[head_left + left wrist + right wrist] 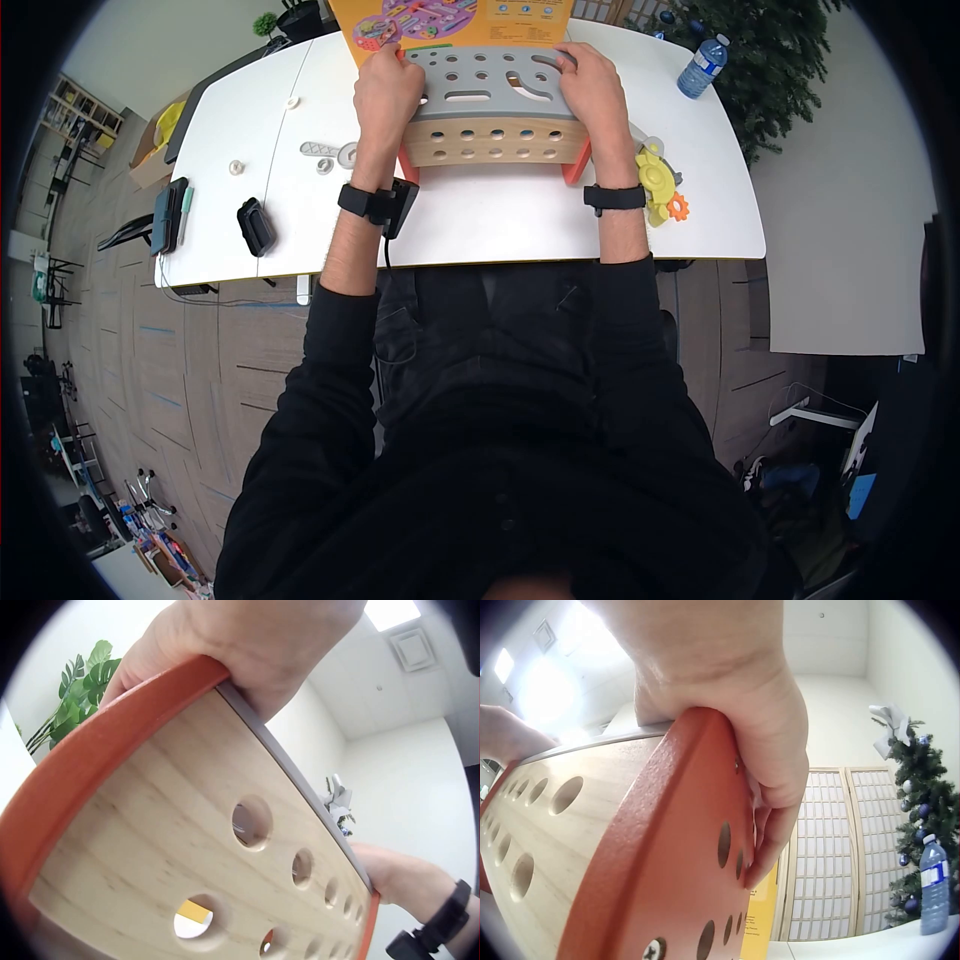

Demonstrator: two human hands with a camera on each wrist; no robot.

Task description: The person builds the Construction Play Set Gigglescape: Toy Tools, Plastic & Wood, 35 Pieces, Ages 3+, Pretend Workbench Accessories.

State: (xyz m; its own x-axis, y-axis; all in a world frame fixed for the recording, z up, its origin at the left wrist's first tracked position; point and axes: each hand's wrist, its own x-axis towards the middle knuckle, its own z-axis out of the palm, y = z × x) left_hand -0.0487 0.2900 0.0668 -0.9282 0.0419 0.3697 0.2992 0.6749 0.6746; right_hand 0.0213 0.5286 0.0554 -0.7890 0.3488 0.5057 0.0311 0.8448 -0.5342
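A toy workbench (495,138) stands in front of me, with a pale wooden front panel full of round holes. Its top board (470,103) is grey with slots, and red end panels (671,847) close both sides. My left hand (390,100) grips its upper left corner, over the red side's edge (112,731) in the left wrist view. At the opposite corner my right hand (595,88) holds on, fingers running down the outer face of the red end (769,787). The left fingertips are mostly hidden behind the panel.
Behind the workbench rises a yellow box (520,25). To the right lie a yellow-green toy piece (655,180) with an orange gear (679,207) and a water bottle (703,66). Leftward are a grey toy wrench (320,149), small round pieces, a black case (256,227) and a marker (186,213).
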